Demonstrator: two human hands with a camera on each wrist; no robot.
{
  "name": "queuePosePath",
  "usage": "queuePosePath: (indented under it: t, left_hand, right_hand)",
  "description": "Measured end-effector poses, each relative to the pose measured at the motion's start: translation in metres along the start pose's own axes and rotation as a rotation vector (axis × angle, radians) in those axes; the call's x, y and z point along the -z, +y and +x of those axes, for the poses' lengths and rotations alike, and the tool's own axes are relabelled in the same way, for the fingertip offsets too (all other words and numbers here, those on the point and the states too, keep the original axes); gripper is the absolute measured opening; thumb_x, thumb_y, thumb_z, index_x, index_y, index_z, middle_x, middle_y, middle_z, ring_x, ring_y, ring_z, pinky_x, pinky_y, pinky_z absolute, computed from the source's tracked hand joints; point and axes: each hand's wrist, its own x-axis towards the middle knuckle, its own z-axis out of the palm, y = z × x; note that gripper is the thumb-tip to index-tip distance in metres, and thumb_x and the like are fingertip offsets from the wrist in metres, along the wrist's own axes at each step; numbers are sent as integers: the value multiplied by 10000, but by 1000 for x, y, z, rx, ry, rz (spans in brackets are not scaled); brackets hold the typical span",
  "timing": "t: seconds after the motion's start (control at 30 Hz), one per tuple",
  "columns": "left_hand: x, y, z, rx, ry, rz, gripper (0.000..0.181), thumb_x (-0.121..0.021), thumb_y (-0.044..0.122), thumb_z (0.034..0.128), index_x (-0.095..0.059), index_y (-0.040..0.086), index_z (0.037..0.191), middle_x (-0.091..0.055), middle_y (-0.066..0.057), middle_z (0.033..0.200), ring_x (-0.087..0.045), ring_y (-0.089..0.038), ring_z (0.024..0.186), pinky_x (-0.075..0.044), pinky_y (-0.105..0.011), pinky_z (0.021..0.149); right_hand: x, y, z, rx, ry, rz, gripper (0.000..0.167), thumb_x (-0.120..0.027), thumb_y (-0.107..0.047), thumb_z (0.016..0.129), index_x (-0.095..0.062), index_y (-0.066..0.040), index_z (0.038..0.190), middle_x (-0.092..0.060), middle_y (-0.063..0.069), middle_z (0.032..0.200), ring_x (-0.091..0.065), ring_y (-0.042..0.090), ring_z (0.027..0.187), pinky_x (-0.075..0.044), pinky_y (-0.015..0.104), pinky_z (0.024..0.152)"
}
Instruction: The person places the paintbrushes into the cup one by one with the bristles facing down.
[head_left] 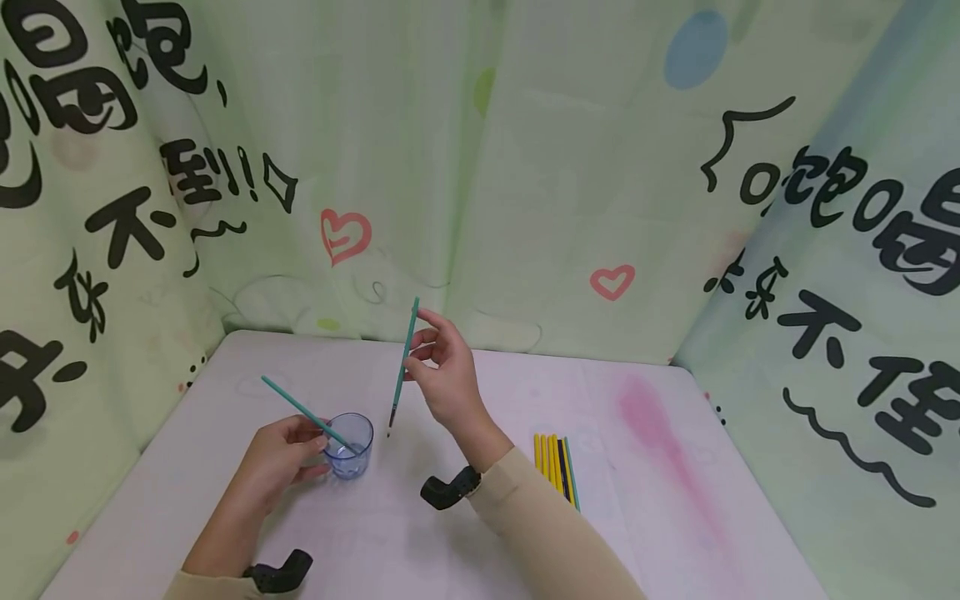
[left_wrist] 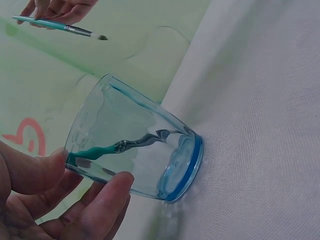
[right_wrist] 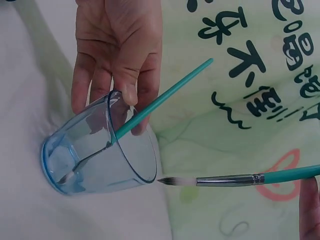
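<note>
A clear bluish glass [head_left: 351,462] stands upright on the table in the head view. At its rim and side my left hand [head_left: 279,462] grips it with thumb and fingers. A teal paintbrush [head_left: 291,397] leans in the glass, bristles down near the bottom, as the right wrist view shows. To the right and above, my right hand [head_left: 450,379] pinches a second teal paintbrush [right_wrist: 290,174] by its handle. That brush points down, its dark-tipped bristles apart from the glass and just right of it in the head view.
Several thin yellow, dark and teal sticks [head_left: 557,462] lie side by side right of my right forearm, partly hidden by the sleeve. A pink streak [head_left: 667,442] marks the white table cover [head_left: 375,542]. Printed green curtains [head_left: 525,208] enclose the table's back and sides.
</note>
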Motion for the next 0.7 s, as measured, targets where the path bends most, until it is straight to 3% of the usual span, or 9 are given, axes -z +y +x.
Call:
queuePosePath:
  t: [0.33, 0.7]
  left_hand:
    - [-1, 2, -2, -5, -1, 18, 392, -632, 6, 1046, -577, -101, 1419, -636, -288, 1333, -694, -233, 1070, -707, -344, 815]
    - [0, 0, -1, -3, 2, 14, 396, -638, 16, 1049, -578, -106, 1421, -633, -290, 1336, -703, -244, 1078, -707, -352, 817]
  right_hand:
    - [-27, 4, 8, 16, -26, 35, 662, -636, 170, 948, -546, -125, 1534, -589, 133, 1105, -626, 137, 883, -675, 253, 758]
    - [-43, 28, 2, -18, -116, -108, 657, -683, 120, 958, -602, -227, 1509, -650, 126, 1111, -643, 114, 910, -660, 225, 765]
